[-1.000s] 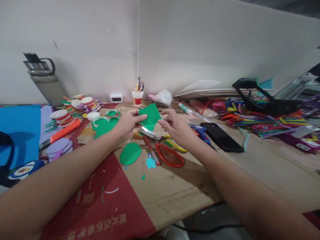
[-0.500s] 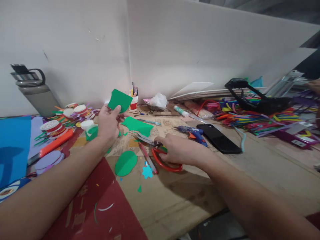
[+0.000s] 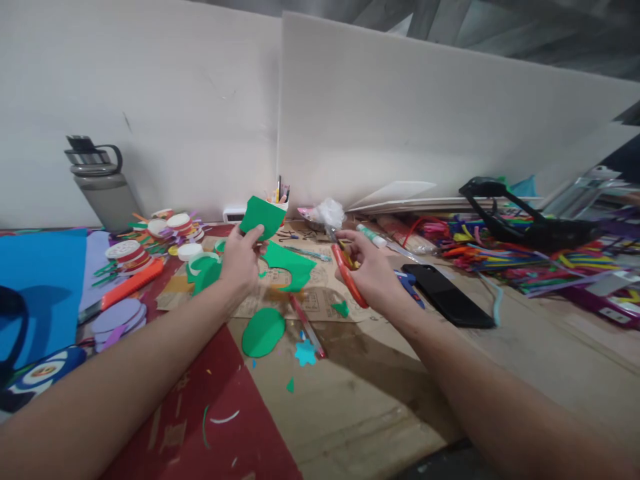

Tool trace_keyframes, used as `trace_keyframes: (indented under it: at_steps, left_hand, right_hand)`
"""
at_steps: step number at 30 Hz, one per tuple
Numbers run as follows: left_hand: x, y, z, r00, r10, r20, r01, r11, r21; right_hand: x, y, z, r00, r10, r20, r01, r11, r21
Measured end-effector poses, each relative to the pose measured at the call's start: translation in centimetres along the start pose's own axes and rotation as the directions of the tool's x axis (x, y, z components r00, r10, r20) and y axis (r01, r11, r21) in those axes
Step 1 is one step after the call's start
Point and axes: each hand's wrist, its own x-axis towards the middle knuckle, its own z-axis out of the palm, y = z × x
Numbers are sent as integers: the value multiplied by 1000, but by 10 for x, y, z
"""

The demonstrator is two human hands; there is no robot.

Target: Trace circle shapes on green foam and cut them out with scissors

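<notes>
Between the thumb and fingers of my left hand is a green sheet piece, held up above the table. My right hand grips the red-handled scissors, whose blades point up and away. Below and between the hands lies a green sheet with a curved cut-out. Nearer to me are a green oval, a red pen, a light blue flower shape and small green scraps.
A black phone and a partly hidden blue glue gun lie right of my right hand. Colourful pipe cleaners fill the right side. On the left are a grey bottle, an orange cutter and purple discs.
My right hand has lifted the scissors from beside the red pen and turned their blades upward. The view has shifted, and a green scrap now shows below the right hand.
</notes>
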Motion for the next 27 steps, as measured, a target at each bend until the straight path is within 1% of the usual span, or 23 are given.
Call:
trace_keyframes:
  at_steps: [1,2,4,6,8,10,11,14,18,21,23,25,27]
  left_hand:
    - [-2,-1,1,999,-28,27,28,1000,-9]
    - [-5,-1,3,997,-58,51,59,998,-21]
    - [-10,0,6,989,-115,97,120,991,-56]
    - [-14,1,10,979,-157,133,170,981,-92]
    - [-19,4,14,972,-179,154,196,975,-108]
    - [-24,7,18,968,-191,164,210,972,-108]
    - [-27,8,20,966,-195,168,215,971,-107]
    - [-32,13,25,962,-205,182,228,967,-113]
    - [-28,26,30,962,-214,172,239,960,-146]
    - [-18,41,32,982,-123,140,147,973,-179]
    - [-14,49,33,985,-74,154,101,978,-180]
    - [-14,53,34,986,-66,154,92,981,-169]
    - [-16,53,35,985,-88,146,109,983,-148]
  right_hand:
    - [-1,-1,1,1000,-11,-14,12,993,118]
    - [-2,-2,2,1000,4,-8,-2,978,210]
    - [-6,-7,3,998,56,40,-66,935,348]
    - [-9,-10,5,994,65,91,-99,893,438]
    - [-12,-10,9,988,52,146,-118,863,491]
    - [-13,-6,13,983,42,181,-131,849,513]
    - [-14,-3,15,985,29,171,-115,848,517]
    - [-15,3,18,995,1,98,-48,881,471]
    - [-15,0,12,999,-1,45,-19,896,443]
    - [-14,-2,9,999,-47,27,32,912,409]
    - [-13,-1,11,994,-106,35,79,890,449]
    - [-12,0,13,991,-128,35,95,866,490]
    - [-12,-1,14,994,-100,32,72,871,487]
